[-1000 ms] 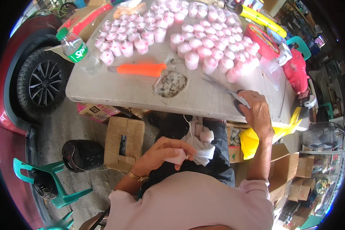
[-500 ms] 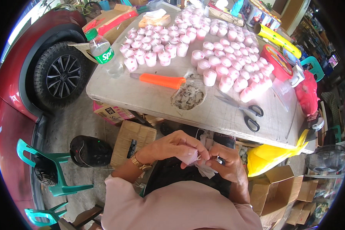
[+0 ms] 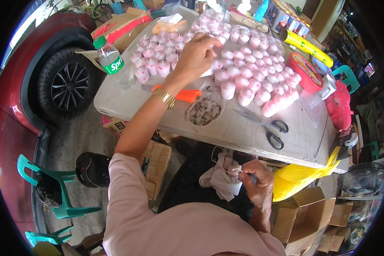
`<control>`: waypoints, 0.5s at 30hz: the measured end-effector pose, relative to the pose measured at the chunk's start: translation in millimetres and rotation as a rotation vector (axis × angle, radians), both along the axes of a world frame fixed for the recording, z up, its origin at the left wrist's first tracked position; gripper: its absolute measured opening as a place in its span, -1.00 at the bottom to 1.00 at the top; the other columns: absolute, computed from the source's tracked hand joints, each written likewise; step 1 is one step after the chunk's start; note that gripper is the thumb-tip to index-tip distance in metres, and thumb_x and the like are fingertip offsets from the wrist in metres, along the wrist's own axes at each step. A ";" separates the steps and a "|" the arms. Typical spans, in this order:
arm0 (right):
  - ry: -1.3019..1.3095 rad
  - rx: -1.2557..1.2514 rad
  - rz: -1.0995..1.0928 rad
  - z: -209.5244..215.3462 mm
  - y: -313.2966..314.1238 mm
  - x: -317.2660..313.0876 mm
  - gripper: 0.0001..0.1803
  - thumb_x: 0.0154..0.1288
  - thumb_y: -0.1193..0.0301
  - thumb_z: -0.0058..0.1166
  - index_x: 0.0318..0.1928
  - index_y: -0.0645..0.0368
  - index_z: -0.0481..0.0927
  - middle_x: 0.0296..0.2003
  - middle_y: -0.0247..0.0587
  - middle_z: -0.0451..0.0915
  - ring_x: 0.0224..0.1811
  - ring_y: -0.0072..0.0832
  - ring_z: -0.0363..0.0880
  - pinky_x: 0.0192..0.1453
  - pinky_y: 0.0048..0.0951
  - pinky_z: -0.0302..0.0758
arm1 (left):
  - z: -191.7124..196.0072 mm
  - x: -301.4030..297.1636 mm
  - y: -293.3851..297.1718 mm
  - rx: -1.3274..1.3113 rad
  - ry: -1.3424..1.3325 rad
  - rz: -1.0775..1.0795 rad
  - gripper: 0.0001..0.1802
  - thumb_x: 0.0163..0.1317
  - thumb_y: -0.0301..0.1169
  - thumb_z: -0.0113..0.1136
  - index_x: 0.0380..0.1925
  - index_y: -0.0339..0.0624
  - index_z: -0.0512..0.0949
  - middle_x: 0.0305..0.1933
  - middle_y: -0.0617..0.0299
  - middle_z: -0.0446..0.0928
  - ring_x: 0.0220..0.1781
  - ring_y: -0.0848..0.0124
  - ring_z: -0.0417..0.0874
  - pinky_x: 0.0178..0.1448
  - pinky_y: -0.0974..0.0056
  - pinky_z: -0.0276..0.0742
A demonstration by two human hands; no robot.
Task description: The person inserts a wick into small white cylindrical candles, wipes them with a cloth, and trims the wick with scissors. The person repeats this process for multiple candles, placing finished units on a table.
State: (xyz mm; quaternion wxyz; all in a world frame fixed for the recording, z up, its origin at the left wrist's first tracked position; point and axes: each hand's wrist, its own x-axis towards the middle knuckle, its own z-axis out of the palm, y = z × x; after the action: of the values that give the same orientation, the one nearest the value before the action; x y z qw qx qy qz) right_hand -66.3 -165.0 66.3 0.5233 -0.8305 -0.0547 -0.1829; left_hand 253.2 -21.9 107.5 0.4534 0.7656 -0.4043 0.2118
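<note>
Nearest, below the bench [image 3: 243, 132] edge, the right hand [image 3: 257, 181] sits in the lap, its fingers curled shut on a small white scrap beside a bundle of pale cloth [image 3: 224, 179]. On the bench lie scissors [image 3: 269, 128] and an orange tool [image 3: 185, 94]. Farther up the bench, the left hand [image 3: 196, 53] reaches among the pink candle cups [image 3: 243, 81], fingers bent onto one; whether it grips is unclear.

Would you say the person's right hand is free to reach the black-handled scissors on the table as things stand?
Probably not at once: the right hand is down at the lap, closed on a small white piece beside a cloth. The scissors lie uncovered near the table's edge.
</note>
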 end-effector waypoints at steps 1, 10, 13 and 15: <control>-0.004 -0.031 -0.001 1.6 1.3 -0.9 -0.82 0.08 0.70 0.27 -0.31 0.29 0.56 -0.36 -0.17 0.62 -0.37 -0.44 0.60 -0.33 -0.49 0.51 | 2.8 14.0 -6.4 0.034 -0.052 0.081 -0.78 0.16 -0.56 0.15 -0.17 -0.20 0.63 -0.08 0.11 0.58 -0.07 0.26 0.63 0.06 0.25 0.56; 0.084 0.086 -0.108 1.8 -2.9 -3.3 -0.81 -0.01 0.72 0.25 -0.40 0.27 0.53 -0.43 -0.21 0.58 -0.40 -0.43 0.54 -0.30 -0.47 0.44 | -17.0 2.2 39.7 0.563 -0.361 0.281 -0.64 -0.06 -0.54 0.20 -0.18 -0.07 0.64 0.11 0.24 0.47 0.19 0.18 0.44 0.37 -0.44 -0.05; 0.110 0.071 -0.076 -4.9 -4.8 2.3 -0.80 -0.03 0.74 0.24 -0.41 0.27 0.52 -0.43 -0.22 0.58 -0.41 -0.44 0.55 -0.31 -0.48 0.44 | -24.6 -3.9 47.7 0.709 -0.419 0.297 -0.55 -0.12 -0.51 0.26 -0.10 -0.06 0.58 0.23 0.25 0.34 0.31 0.21 0.32 0.39 -0.60 -0.41; 0.117 0.062 -0.046 -8.0 -5.5 3.9 -0.81 -0.01 0.73 0.24 -0.39 0.27 0.53 -0.41 -0.20 0.59 -0.41 -0.43 0.57 -0.31 -0.49 0.47 | -19.0 -1.8 47.5 0.742 -0.559 0.278 -0.55 -0.11 -0.51 0.30 -0.10 -0.06 0.57 0.14 0.22 0.38 0.24 0.18 0.38 0.40 -0.56 -0.18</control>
State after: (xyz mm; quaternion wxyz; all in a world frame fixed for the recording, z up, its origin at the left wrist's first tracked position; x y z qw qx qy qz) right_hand -62.4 -170.5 58.3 0.5466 -0.8243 0.0008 -0.1477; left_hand 251.5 25.6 88.6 -0.0086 0.8360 -0.4530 0.3095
